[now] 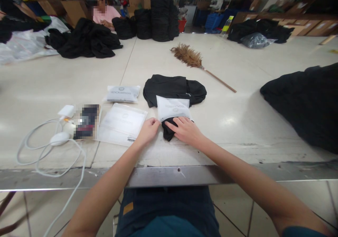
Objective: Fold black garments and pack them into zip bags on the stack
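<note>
We have the thumb and fingertips of our left hand [150,129] pinched together on the near left corner of a translucent ROCKBROS bag [174,105]. Our right hand [188,130] lies over a black cloth item [168,131] at the bag's near edge, its fingers on the fabric; we cannot tell whether they grip it. The bag's far end overlaps folded black garments [169,85] on the worktop [232,124]. To our left lies a flat translucent bag [118,124] with a barcode, and beyond it a filled ROCKBROS pouch [123,94]. Farther left we see a looped white cable [23,155]; beyond the garments, rightward, a feather duster [188,56].
</note>
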Demonstrator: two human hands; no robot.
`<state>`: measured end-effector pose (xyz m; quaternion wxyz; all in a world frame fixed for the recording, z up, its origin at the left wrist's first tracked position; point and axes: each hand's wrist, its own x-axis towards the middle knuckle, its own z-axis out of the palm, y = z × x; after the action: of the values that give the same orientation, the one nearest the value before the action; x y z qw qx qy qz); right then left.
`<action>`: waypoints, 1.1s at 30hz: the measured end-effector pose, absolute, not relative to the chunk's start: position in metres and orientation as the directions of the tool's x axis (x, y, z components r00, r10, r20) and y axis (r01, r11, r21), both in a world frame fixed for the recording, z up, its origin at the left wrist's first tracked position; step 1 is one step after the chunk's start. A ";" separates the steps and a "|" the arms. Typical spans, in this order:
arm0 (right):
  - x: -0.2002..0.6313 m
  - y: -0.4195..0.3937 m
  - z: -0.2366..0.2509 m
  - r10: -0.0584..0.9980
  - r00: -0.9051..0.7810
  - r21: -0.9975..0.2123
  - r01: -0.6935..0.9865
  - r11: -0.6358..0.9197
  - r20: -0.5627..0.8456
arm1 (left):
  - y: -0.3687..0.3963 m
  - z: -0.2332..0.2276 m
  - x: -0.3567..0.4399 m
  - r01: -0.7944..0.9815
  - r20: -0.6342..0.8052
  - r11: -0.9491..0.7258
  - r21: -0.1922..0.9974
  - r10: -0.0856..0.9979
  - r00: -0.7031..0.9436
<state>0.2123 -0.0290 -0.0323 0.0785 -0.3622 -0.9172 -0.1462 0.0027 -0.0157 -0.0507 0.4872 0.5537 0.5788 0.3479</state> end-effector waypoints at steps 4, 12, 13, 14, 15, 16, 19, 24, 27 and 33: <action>0.203 -0.030 -0.038 0.723 -0.619 0.183 0.784 0.593 0.307 | -0.018 -0.048 0.006 0.304 -0.091 0.044 0.952 0.986 0.141; 0.207 -0.019 -0.049 0.682 -0.572 -0.009 0.763 0.646 0.456 | -0.018 -0.044 0.003 0.360 -0.084 0.023 0.933 0.985 0.153; 0.211 -0.018 -0.049 0.657 -0.601 -0.018 0.732 0.682 0.456 | -0.018 -0.044 0.001 0.392 -0.081 0.023 0.920 0.988 0.133; 0.215 -0.018 -0.050 0.634 -0.628 -0.025 0.701 0.712 0.452 | -0.018 -0.043 -0.001 0.434 -0.068 0.013 0.901 0.991 0.111; 0.219 -0.017 -0.050 0.616 -0.649 -0.033 0.676 0.736 0.448 | -0.018 -0.043 -0.002 0.479 -0.047 -0.002 0.878 0.995 0.090; 0.223 -0.017 -0.051 0.604 -0.660 -0.042 0.659 0.751 0.446 | -0.018 -0.042 -0.004 0.517 -0.030 -0.012 0.856 0.997 0.073; 0.228 -0.015 -0.046 0.612 -0.648 -0.066 0.661 0.748 0.453 | -0.018 -0.042 -0.006 0.525 -0.111 0.061 0.849 0.992 0.065; 0.226 0.001 -0.029 0.650 -0.675 -0.062 0.675 0.735 0.349 | -0.018 -0.042 -0.005 0.288 -0.409 0.353 0.890 0.897 0.166; 0.220 0.007 -0.027 0.675 -0.677 -0.087 0.684 0.724 0.293 | -0.018 -0.043 -0.006 0.221 -0.407 0.367 0.904 0.896 0.177; 0.196 -0.002 -0.037 0.773 -0.499 -0.053 0.826 0.561 0.391 | -0.016 -0.041 -0.007 0.191 -0.393 0.356 0.915 0.893 0.219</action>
<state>0.1957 -0.0019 -0.0371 0.1887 -0.4634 -0.8629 -0.0708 -0.0068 -0.0161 -0.0414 0.6086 0.4888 0.5545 0.2885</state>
